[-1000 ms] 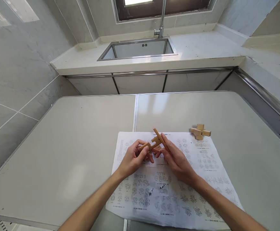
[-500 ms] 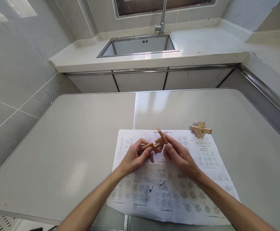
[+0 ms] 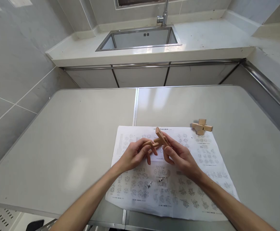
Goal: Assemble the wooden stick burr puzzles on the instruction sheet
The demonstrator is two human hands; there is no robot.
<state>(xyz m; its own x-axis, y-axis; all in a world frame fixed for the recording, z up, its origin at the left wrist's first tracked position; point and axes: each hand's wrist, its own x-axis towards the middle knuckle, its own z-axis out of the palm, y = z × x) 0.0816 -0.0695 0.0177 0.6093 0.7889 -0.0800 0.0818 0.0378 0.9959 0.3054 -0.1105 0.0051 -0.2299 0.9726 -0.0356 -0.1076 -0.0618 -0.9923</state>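
My left hand (image 3: 136, 153) pinches a small notched wooden puzzle piece (image 3: 151, 144) between thumb and fingers. Opposite it, my right hand (image 3: 178, 155) grips wooden puzzle pieces (image 3: 161, 136), one of them a bar slanting up and to the left. The pieces of both hands come close together; whether they touch is hard to make out behind the fingers. Beneath both hands lies a white instruction sheet (image 3: 171, 205) printed with rows of small diagrams. At its upper right corner sits a cross-shaped wooden puzzle assembly (image 3: 202, 127).
The sheet rests on a pale folding table (image 3: 82, 128) with a metal seam (image 3: 135, 107) down its middle. Beyond the table, a counter (image 3: 202, 38) holds a sink (image 3: 140, 38) and a tap (image 3: 164, 17). A dark object (image 3: 35, 225) shows below the table at lower left.
The bar in my right hand has turned so that more of its end and side show. The left hand's piece has tilted slightly. The whole view has shifted down a little.
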